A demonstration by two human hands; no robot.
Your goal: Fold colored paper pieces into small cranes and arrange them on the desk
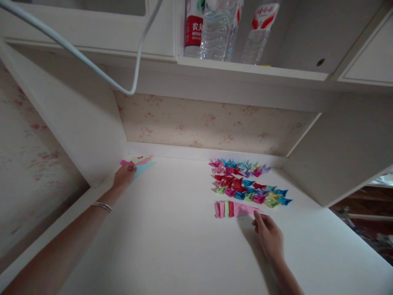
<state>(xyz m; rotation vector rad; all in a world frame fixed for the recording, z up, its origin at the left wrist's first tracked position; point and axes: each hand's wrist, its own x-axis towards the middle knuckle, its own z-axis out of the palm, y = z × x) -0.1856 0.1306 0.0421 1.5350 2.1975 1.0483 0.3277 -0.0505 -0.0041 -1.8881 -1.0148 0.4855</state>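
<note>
My left hand [123,175] reaches to the far left corner of the white desk [172,237]. Its fingers are curled on a small stack of coloured paper sheets [141,163], pink, yellow and blue. A silver bracelet [102,206] sits on that wrist. My right hand [269,237] rests on the desk with its fingers together, fingertips touching the right end of a row of folded pink, green and red paper strips [233,209]. Behind that row lie several small folded origami pieces [247,184] in red, blue, green and purple, set out in rows.
Plastic water bottles [219,28] stand on a shelf above the desk. A white cable [92,65] hangs across the upper left. Floral wallpaper [211,123] backs the alcove. White side panels [76,123] close it in on both sides.
</note>
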